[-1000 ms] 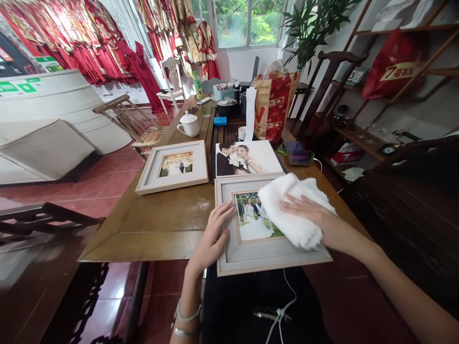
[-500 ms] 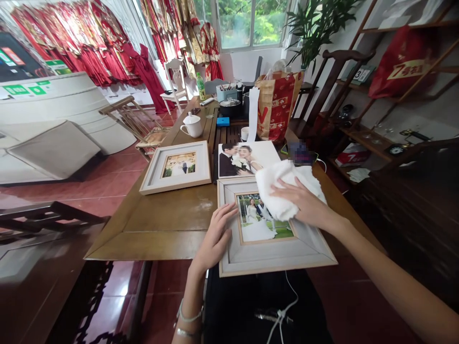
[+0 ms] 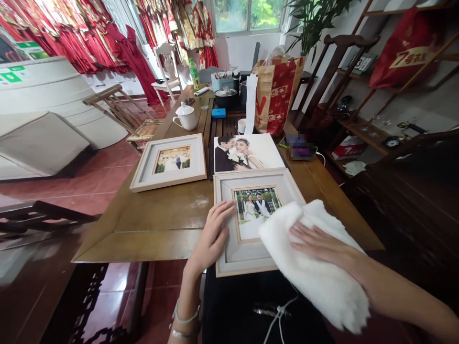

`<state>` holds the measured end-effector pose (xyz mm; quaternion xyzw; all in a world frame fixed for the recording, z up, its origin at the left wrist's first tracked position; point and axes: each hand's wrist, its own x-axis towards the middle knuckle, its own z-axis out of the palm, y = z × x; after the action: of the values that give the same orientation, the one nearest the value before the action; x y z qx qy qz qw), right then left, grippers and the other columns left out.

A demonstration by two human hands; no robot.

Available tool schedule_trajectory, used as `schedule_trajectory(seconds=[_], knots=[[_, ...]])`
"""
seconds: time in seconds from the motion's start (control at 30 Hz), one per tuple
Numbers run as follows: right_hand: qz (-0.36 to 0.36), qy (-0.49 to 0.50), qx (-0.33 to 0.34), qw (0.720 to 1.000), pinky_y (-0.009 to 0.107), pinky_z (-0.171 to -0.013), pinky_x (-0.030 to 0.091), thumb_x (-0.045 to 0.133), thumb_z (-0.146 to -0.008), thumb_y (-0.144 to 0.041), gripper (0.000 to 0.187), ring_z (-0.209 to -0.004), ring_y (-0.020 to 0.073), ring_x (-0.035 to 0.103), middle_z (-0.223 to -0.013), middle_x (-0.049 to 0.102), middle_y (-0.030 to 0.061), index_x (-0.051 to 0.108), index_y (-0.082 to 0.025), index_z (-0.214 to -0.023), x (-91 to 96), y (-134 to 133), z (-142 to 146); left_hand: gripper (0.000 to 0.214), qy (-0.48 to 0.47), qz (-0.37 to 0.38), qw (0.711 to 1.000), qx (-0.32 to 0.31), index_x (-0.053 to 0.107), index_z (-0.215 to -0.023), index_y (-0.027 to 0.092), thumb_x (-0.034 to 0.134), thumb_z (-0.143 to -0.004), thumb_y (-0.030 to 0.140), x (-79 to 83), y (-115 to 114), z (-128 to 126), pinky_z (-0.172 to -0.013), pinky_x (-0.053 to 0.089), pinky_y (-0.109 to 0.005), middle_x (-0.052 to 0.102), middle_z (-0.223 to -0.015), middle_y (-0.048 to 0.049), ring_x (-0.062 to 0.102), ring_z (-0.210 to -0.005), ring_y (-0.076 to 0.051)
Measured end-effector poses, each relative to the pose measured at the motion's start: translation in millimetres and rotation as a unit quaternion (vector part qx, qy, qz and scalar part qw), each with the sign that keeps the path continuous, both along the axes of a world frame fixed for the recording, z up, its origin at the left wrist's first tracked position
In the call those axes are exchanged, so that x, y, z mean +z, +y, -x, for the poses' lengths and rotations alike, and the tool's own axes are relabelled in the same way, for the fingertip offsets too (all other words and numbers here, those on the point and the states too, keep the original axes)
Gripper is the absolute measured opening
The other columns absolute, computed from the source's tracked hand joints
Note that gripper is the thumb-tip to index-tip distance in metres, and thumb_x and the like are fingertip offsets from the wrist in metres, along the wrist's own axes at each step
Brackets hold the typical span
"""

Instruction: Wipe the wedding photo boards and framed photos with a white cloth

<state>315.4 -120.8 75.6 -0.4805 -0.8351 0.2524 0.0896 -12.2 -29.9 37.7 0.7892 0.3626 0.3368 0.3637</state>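
A picture frame with a grey mat and a wedding photo lies at the table's near edge. My left hand rests on its left side, fingers stretched flat over the inner border. With my right hand I hold a white cloth against the frame's lower right part; the fingers lie along the top of the cloth, and its loose end hangs past the table edge. The cloth covers the photo's lower right corner. Touching the frame's far side is an unframed wedding photo print.
A second framed photo lies to the left on the wooden table. Farther back stand a lidded white cup, a blue box, a small white cup and a red-and-brown paper bag. A phone with a white cable lies at the right.
My right hand has moved the cloth toward me and to the right, uncovering more of the photo; more of the cloth hangs down. My left hand stays on the frame. The view has shifted slightly.
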Motion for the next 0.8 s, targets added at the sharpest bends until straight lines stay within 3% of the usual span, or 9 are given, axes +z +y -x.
schedule_trajectory(seconds=[0.07,0.2,0.37,0.47,0.57,0.7,0.8], knots=[[-0.044,-0.017,0.017,0.999,0.052,-0.116,0.025,0.058,-0.086,-0.037,0.060,-0.141,0.0318,0.025,-0.154,0.030,0.0048,0.043,-0.030,-0.144,-3.5,19.9,9.0,0.046,0.003,0.003,1.000,-0.003,0.043,-0.139,0.030,0.036,-0.097,0.014,1.4,-0.2,0.2,-0.120,0.017,-0.049,0.037,-0.151,-0.0018,0.021,-0.144,-0.023],[-0.169,-0.058,-0.001,0.984,0.057,-0.114,0.024,0.055,-0.087,-0.034,0.056,-0.143,0.0300,0.022,-0.152,0.033,0.0144,0.048,-0.016,-0.140,-9.0,70.3,19.8,0.046,0.004,0.007,1.000,-0.005,0.043,-0.139,0.031,0.037,-0.097,0.015,2.7,-0.4,0.6,-0.120,0.017,-0.050,0.037,-0.152,-0.0019,0.021,-0.144,-0.024],[-0.229,-0.092,-0.058,0.967,0.054,-0.114,0.024,0.049,-0.087,-0.025,0.052,-0.142,0.0263,0.027,-0.147,0.043,0.0148,0.048,-0.014,-0.139,-11.2,130.5,27.8,0.045,-0.004,0.007,1.000,-0.006,0.044,-0.139,0.030,0.038,-0.097,0.017,0.2,-0.4,1.2,-0.119,0.018,-0.052,0.038,-0.151,-0.0032,0.021,-0.144,-0.025],[-0.227,-0.120,-0.066,0.964,0.054,-0.116,0.021,0.051,-0.083,-0.019,0.060,-0.143,0.0273,0.022,-0.151,0.037,0.0156,0.042,-0.012,-0.142,-12.8,141.2,36.5,0.044,-0.005,0.007,1.000,-0.001,0.044,-0.139,0.029,0.037,-0.097,0.017,-1.3,-0.3,1.2,-0.119,0.018,-0.051,0.038,-0.151,-0.0031,0.022,-0.144,-0.024],[-0.208,-0.133,-0.045,0.968,0.054,-0.116,0.018,0.050,-0.078,-0.011,0.068,-0.145,0.0262,0.016,-0.153,0.033,0.0147,0.038,-0.013,-0.145,-10.6,119.8,42.2,0.044,-0.008,0.002,1.000,0.002,0.043,-0.140,0.029,0.036,-0.098,0.017,-1.7,-0.3,0.7,-0.119,0.018,-0.050,0.039,-0.151,-0.0034,0.023,-0.143,-0.023],[-0.142,-0.100,0.000,0.985,0.054,-0.116,0.021,0.047,-0.070,-0.004,0.081,-0.144,0.0260,0.019,-0.154,0.033,0.0090,0.034,-0.021,-0.148,-5.5,52.7,39.0,0.044,-0.006,-0.005,1.000,0.006,0.044,-0.139,0.029,0.036,-0.098,0.017,-1.4,-0.3,-0.2,-0.120,0.018,-0.049,0.039,-0.150,-0.0028,0.023,-0.143,-0.022],[-0.057,-0.051,0.024,0.997,0.055,-0.116,0.021,0.054,-0.073,-0.010,0.086,-0.142,0.0317,0.021,-0.156,0.027,0.0031,0.026,-0.032,-0.151,-23.6,2.8,29.8,0.044,-0.001,-0.002,1.000,0.010,0.045,-0.138,0.029,0.035,-0.098,0.016,-0.8,0.0,-1.0,-0.119,0.019,-0.048,0.040,-0.150,-0.0022,0.024,-0.142,-0.022]])
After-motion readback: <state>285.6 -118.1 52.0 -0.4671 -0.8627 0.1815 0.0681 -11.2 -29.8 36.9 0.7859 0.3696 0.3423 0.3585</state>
